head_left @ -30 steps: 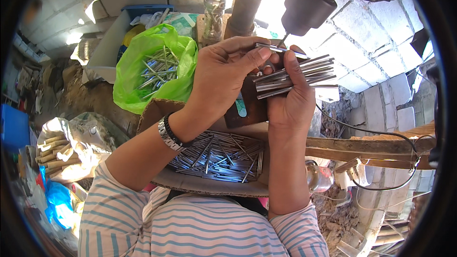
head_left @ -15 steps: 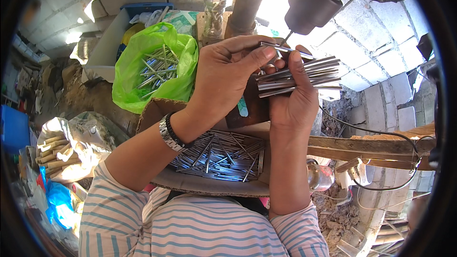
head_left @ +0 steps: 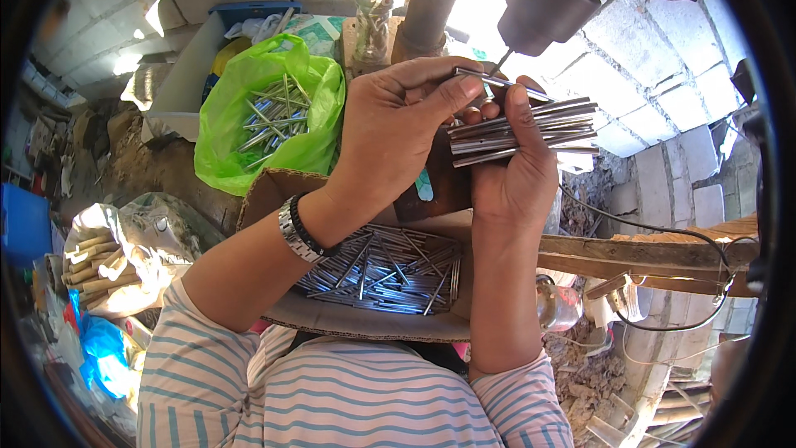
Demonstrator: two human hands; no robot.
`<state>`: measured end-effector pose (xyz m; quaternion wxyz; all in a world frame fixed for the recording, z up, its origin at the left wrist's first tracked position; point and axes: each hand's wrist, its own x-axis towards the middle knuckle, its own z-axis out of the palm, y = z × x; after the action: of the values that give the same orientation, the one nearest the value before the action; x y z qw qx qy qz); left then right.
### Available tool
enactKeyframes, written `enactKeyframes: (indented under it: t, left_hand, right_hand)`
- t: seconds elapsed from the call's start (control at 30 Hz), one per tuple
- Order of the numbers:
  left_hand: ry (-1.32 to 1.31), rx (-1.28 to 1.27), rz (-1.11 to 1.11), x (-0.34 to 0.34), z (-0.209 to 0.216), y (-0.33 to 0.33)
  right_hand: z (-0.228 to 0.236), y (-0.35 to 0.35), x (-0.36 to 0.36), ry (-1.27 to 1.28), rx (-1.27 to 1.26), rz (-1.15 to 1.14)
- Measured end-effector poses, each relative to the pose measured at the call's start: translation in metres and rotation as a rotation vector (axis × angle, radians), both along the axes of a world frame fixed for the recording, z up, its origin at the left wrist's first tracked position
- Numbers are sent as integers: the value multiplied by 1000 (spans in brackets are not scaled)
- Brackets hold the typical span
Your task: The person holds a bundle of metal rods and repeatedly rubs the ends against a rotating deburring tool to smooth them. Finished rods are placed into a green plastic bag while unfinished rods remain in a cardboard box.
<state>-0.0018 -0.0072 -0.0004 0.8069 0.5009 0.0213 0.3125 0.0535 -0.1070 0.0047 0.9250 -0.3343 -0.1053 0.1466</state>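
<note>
My left hand (head_left: 402,112) pinches one end of a single thin metal tube (head_left: 506,83) between thumb and fingers. That tube lies slantwise beneath the tip of a drill bit (head_left: 502,60) that hangs from a dark drill chuck (head_left: 547,4). In my right hand (head_left: 518,166) is a bundle of metal tubes (head_left: 555,119), pressed under the thumb and sticking out to the right. Below both hands, an open cardboard box (head_left: 365,328) on my lap holds many loose metal tubes (head_left: 385,270). The right fingertips are partly hidden behind the tubes.
A green plastic bag (head_left: 220,137) with more tubes stands at the left. Beyond it are a clear red-capped bottle (head_left: 375,17) and a metal column (head_left: 431,0). A wooden beam (head_left: 638,261) with a black cable (head_left: 647,224) runs along the right. Block walls stand behind.
Both hands stay nearly in place, with the right hand and its bundle shifting slightly to the right. The single tube remains under the drill bit.
</note>
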Motion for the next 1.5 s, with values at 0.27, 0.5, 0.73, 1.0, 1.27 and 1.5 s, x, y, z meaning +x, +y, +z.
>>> enactKeyframes:
  t: [0.27,0.5,0.73,1.0,1.27,1.5]
  left_hand:
    - [6,47,50,0,2,-1]
    - [22,49,49,0,2,-1]
    - [8,48,40,-1,2,-1]
    - [15,60,42,-1,2,-1]
    - [12,55,31,-1,1,0]
    - [-1,25,-10,-1,1,1]
  right_hand:
    - [2,0,-1,37,20,-2]
    - [2,0,-2,35,-4,-24]
    - [2,0,-2,6,-14,-28]
    - [1,0,-1,7,-23,-20]
    - [0,0,-1,1,-2,0]
    - [0,0,-2,16,-2,9]
